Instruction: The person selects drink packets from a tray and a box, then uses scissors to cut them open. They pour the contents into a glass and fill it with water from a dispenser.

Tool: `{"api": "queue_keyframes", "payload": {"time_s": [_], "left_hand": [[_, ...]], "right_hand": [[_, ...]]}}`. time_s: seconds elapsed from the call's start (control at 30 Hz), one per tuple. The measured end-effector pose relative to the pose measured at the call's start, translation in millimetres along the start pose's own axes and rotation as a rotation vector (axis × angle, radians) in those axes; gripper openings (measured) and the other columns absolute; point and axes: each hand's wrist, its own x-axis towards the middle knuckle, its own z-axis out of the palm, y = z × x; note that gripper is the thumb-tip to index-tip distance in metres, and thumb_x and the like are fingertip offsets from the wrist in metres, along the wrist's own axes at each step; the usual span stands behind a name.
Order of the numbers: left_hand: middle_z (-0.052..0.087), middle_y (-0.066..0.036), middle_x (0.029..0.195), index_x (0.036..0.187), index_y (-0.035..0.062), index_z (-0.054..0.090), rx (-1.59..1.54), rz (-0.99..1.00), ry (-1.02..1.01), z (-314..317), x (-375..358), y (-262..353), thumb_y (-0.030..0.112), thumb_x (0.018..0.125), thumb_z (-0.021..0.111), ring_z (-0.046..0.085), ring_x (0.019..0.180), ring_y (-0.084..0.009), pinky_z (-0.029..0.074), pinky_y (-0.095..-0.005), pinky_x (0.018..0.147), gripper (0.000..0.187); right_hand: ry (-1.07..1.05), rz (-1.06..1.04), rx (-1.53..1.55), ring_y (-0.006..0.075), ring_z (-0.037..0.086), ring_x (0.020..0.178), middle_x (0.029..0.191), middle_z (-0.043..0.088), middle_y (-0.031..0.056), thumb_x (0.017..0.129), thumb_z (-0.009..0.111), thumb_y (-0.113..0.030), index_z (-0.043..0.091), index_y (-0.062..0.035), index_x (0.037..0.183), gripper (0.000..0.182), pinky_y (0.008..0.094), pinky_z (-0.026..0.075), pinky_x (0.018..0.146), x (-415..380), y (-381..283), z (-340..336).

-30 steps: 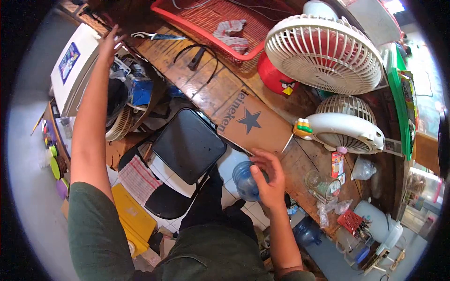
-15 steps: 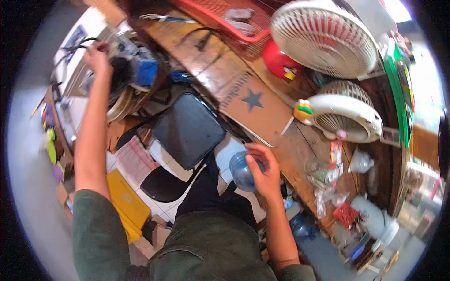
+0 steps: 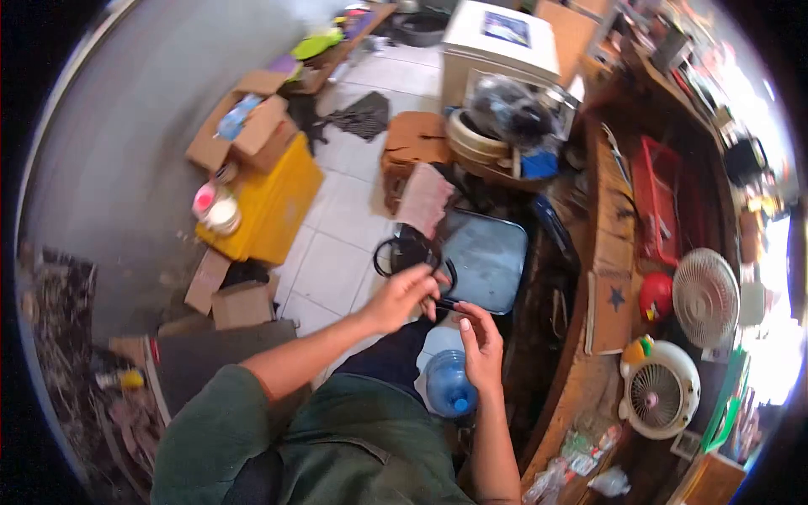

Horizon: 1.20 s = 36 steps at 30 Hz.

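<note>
My left hand (image 3: 402,296) has its fingers closed on a black cable (image 3: 390,257), which hangs in loops over the tiled floor and the edge of a dark square seat (image 3: 486,259). Close on its right is my right hand (image 3: 481,345), with bent fingers near the cable's end; whether they grip it is unclear. Beneath my right hand stands a blue translucent water bottle (image 3: 448,383), its neck facing me. A pink and white cloth (image 3: 425,199) lies beyond the seat.
A yellow box (image 3: 282,202) with jars and an open carton (image 3: 244,135) stands at the left. Along the right runs a wooden bench (image 3: 608,223) with a red basket (image 3: 661,202) and two fans (image 3: 705,299). A white cooler (image 3: 500,42) stands at the back.
The view has turned toward the left wall and floor. My left hand has come back from the cluttered container to in front of my body, now with the black cable, beside my right hand.
</note>
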Motion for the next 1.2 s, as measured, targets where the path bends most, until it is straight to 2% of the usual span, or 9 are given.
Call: {"api": "queue_keyframes", "payload": {"time_s": [0.2,0.23,0.33,0.53,0.57,0.8,0.87,0.9,1.2], "left_hand": [[0.053,-0.003,0.084,0.119,-0.0010,0.052,-0.137,0.018,0.015,-13,-105,26,0.019,0.104,0.039,0.059,0.063,-0.0117,0.051,-0.0259,0.060,0.028],[0.053,-0.003,0.083,0.119,-0.0012,0.052,-0.170,0.035,0.014,-18,-114,27,0.019,0.104,0.039,0.058,0.063,-0.0115,0.050,-0.0259,0.060,0.028],[0.052,-0.001,0.080,0.115,-0.0010,0.052,-0.170,0.078,0.061,-32,-134,39,0.021,0.105,0.039,0.057,0.061,-0.0108,0.049,-0.0253,0.058,0.028],[0.055,-0.002,0.077,0.095,0.0024,0.055,0.219,0.075,0.203,-84,-173,72,0.018,0.103,0.039,0.058,0.060,-0.0108,0.048,-0.0263,0.058,0.023],[0.056,-0.003,0.076,0.090,0.0021,0.052,0.242,0.070,0.229,-96,-180,78,0.017,0.103,0.040,0.058,0.060,-0.0119,0.047,-0.0272,0.057,0.024],[0.060,-0.007,0.070,0.091,0.0039,0.056,0.475,0.053,0.349,-207,-205,94,0.021,0.100,0.046,0.062,0.057,-0.0199,0.048,-0.0331,0.054,0.022],[0.063,-0.013,0.067,0.091,0.0066,0.059,0.950,0.199,0.463,-239,-204,101,0.027,0.097,0.050,0.063,0.060,-0.0323,0.048,-0.0408,0.055,0.023],[0.064,-0.015,0.068,0.092,0.0089,0.063,0.948,0.094,0.468,-253,-203,108,0.033,0.095,0.054,0.062,0.065,-0.0387,0.048,-0.0454,0.058,0.025],[0.066,-0.012,0.068,0.077,0.0091,0.067,1.012,0.063,0.371,-339,-153,132,0.037,0.087,0.063,0.064,0.064,-0.0347,0.049,-0.0434,0.059,0.030]], "right_hand": [[-0.321,0.072,0.347,0.0158,0.058,0.101,0.118,0.058,0.0092,0.098,0.050,-0.007,0.048,0.0009,0.132,0.036,0.0309,0.048,0.088,-27,4,83],[-0.332,0.052,0.387,0.0160,0.058,0.065,0.089,0.058,0.0063,0.096,0.050,-0.008,0.047,-0.0008,0.131,0.036,0.0269,0.049,0.060,-28,-5,98],[-0.409,-0.015,0.307,0.0179,0.059,0.063,0.086,0.057,0.0066,0.094,0.052,-0.009,0.044,0.0001,0.133,0.041,0.0282,0.050,0.060,-25,-9,122],[-0.575,-0.013,0.303,0.0190,0.061,0.078,0.088,0.059,0.0071,0.089,0.051,-0.019,0.043,-0.0015,0.136,0.051,0.0329,0.050,0.068,1,-13,183],[-0.667,0.097,0.260,0.0196,0.054,0.108,0.128,0.055,0.0121,0.085,0.042,-0.022,0.039,-0.0007,0.139,0.059,0.0354,0.036,0.101,5,-10,194],[-0.827,0.244,0.512,0.0206,0.053,0.110,0.132,0.052,0.0141,0.089,0.047,-0.034,0.039,0.0003,0.139,0.062,0.0353,0.038,0.100,44,-15,318],[-0.823,0.166,0.398,0.0197,0.053,0.111,0.132,0.052,0.0136,0.091,0.048,-0.037,0.040,0.0005,0.138,0.061,0.0341,0.039,0.097,55,-14,347],[-0.790,0.234,0.440,0.0188,0.053,0.110,0.129,0.053,0.0123,0.092,0.049,-0.034,0.042,0.0002,0.137,0.058,0.0334,0.040,0.095,62,-13,358],[-0.569,0.431,0.457,0.0146,0.055,0.100,0.108,0.058,0.0041,0.093,0.057,-0.023,0.052,-0.0014,0.123,0.038,0.0296,0.042,0.088,135,-13,399]]}}
